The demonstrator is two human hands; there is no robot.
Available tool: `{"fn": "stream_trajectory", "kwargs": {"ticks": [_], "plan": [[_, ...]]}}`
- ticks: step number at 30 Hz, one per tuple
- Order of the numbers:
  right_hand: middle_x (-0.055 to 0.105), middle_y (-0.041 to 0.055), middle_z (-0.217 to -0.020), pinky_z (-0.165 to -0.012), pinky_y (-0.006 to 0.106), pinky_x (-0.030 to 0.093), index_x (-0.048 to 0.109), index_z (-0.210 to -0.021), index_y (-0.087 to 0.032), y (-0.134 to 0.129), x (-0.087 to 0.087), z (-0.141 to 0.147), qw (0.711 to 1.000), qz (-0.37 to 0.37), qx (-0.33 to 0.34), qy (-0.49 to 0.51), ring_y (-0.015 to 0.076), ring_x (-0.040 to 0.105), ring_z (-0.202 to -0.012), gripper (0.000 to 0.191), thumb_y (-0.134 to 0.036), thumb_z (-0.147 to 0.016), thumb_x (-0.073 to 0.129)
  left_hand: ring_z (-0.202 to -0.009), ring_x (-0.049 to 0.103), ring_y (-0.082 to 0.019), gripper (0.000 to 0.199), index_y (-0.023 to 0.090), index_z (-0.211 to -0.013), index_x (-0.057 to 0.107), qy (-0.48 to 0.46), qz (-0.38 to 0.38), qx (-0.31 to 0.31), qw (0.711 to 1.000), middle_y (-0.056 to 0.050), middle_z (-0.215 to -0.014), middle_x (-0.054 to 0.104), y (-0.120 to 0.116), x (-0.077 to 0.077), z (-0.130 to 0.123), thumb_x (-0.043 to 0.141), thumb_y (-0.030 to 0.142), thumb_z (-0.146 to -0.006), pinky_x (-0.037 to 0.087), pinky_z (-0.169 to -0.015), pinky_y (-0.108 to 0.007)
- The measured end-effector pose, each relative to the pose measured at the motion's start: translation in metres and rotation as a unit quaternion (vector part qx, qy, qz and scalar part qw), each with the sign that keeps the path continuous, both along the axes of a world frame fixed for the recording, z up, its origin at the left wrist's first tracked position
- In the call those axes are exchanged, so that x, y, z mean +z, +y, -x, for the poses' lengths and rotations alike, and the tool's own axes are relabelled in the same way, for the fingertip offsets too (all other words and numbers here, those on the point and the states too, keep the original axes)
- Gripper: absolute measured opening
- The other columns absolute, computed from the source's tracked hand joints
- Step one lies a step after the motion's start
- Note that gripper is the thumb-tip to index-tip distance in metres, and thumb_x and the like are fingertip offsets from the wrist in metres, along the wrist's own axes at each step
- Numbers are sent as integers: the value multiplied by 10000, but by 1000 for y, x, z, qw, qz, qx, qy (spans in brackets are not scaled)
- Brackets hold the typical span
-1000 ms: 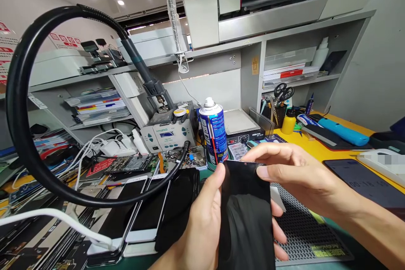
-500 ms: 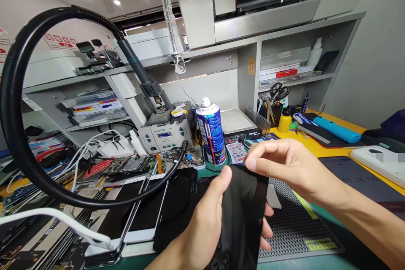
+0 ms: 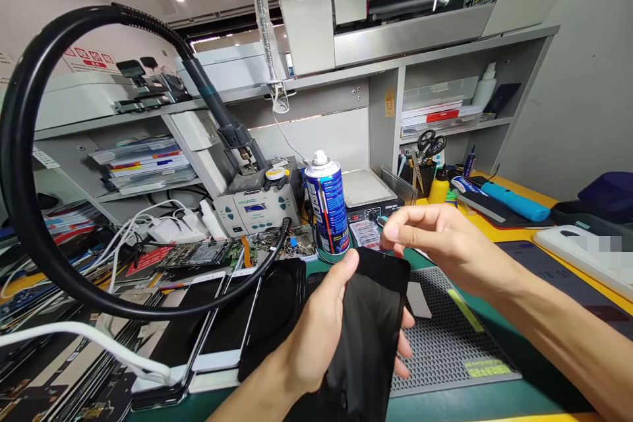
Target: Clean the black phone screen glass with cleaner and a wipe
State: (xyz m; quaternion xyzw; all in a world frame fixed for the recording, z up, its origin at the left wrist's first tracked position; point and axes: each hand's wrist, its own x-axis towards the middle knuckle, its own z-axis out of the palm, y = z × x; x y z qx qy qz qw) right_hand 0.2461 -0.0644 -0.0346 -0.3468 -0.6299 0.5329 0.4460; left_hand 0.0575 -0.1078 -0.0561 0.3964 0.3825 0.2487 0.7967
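Note:
My left hand (image 3: 319,326) is wrapped round a black phone (image 3: 368,330), its thumb along the left edge and its fingertips showing past the right edge. The phone's glossy dark face is tilted up towards me and mirrors the surroundings. Just off its top right corner is my right hand (image 3: 435,237), thumb and fingers pinched together. Whatever they hold, if anything, is hidden. Below the right hand a small grey-white card (image 3: 419,300) lies on a grey perforated mat (image 3: 445,343).
A blue spray can (image 3: 326,208) stands behind the phone, beside a soldering station (image 3: 257,208). A thick black hose (image 3: 20,165) loops across the left. Several phones and screens (image 3: 227,330) cover the left bench. A dark phone with a clock display (image 3: 558,277) lies at right.
My right hand has come off the phone's top right corner, its fingers still pinched. More of the phone's top edge shows. The view has shifted slightly.

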Motion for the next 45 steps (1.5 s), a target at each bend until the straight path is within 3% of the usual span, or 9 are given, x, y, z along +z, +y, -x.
{"fn": "stream_trajectory", "kwargs": {"ticks": [5, 10, 16, 20, 27, 32, 39, 45], "plan": [[616, 21, -745, -699, 269, 398, 675, -753, -159, 3, 0, -2, 1000, 8, 25, -5, 145, 520, -725, 260, -398, -843, 720, -603, 625, -208, 895, 41, -898, 684, -20, 2, -1, 1000, -136, -739, 622, 0, -4, 1, 130, 744, -865, 475, -651, -310], [609, 35, -768, -701, 269, 400, 669, -779, -153, 4, -3, -1, 999, 16, 29, -14, 151, 517, -735, 281, -421, -852, 710, -662, 641, -223, 816, 67, -1062, 670, -89, -4, 12, 996, -140, -846, 665, 1, -9, 3, 215, 721, -886, 500, -664, -331], [638, 40, -794, -709, 265, 438, 682, -803, -161, 4, -3, -1, 997, 56, 44, 12, 158, 555, -746, 301, -455, -819, 739, -676, 659, -241, 803, 51, -1117, 652, -139, -15, 14, 990, -152, -869, 666, 4, -6, 4, 231, 696, -891, 522, -660, -352], [660, 35, -775, -685, 260, 444, 690, -809, -159, 2, 0, 0, 996, 73, 59, 0, 145, 566, -702, 313, -469, -824, 730, -657, 656, -241, 793, 71, -1149, 641, -131, -13, 16, 991, -146, -884, 665, 6, -5, 4, 203, 682, -897, 522, -642, -361], [678, 42, -736, -658, 273, 443, 698, -786, -147, -2, 4, 1, 993, 66, 74, -60, 154, 574, -668, 358, -502, -835, 701, -612, 633, -203, 872, 39, -876, 691, -48, -3, -18, 999, -126, -703, 605, 0, 1, 5, 138, 712, -886, 472, -657, -295], [651, 13, -716, -643, 260, 432, 682, -773, -159, -4, 3, 2, 996, 32, 51, -68, 146, 561, -672, 316, -468, -809, 740, -605, 631, -200, 869, 49, -873, 692, -10, -7, -7, 1000, -125, -709, 614, 2, 0, 3, 158, 734, -870, 467, -639, -287], [676, 34, -662, -591, 269, 432, 650, -759, -142, -3, 2, -1, 991, 77, 101, -32, 142, 591, -561, 307, -432, -839, 710, -645, 632, -198, 901, 38, -920, 687, -10, -28, -12, 999, -133, -739, 624, 3, -11, 2, 154, 761, -857, 495, -705, -307], [634, -3, -679, -631, 230, 397, 689, -725, -147, 0, 5, -3, 993, 89, 79, -7, 106, 527, -628, 231, -354, -810, 746, -720, 629, -220, 844, 43, -997, 691, -48, -43, 3, 998, -165, -931, 641, 1, -12, 4, 254, 753, -861, 513, -746, -359]]}}
